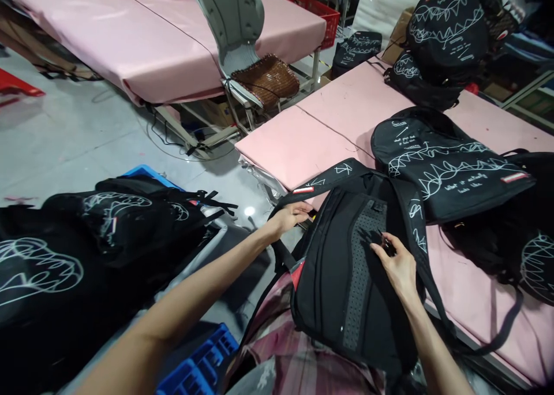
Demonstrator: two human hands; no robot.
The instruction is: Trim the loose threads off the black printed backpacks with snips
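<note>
A black backpack (333,268) rests across my lap and against the table edge, its padded back panel with a grey mesh strip facing up. My left hand (294,217) is at its far left side, below a shoulder strap (329,175) with white scribbles. Its fingertips are pinched together by a small yellow bit; what they hold is unclear. Over the right part of the back panel, my right hand (396,262) is closed on a small dark pointed tool (388,245), mostly hidden by the fingers.
Printed black backpacks (450,158) lie on the pink-covered table (298,135) at right, more stacked behind. To my left, a blue-rimmed crate (145,168) holds black backpacks (125,210). A blue crate (203,360) sits below. A grey chair (238,19) stands by another pink table (130,43).
</note>
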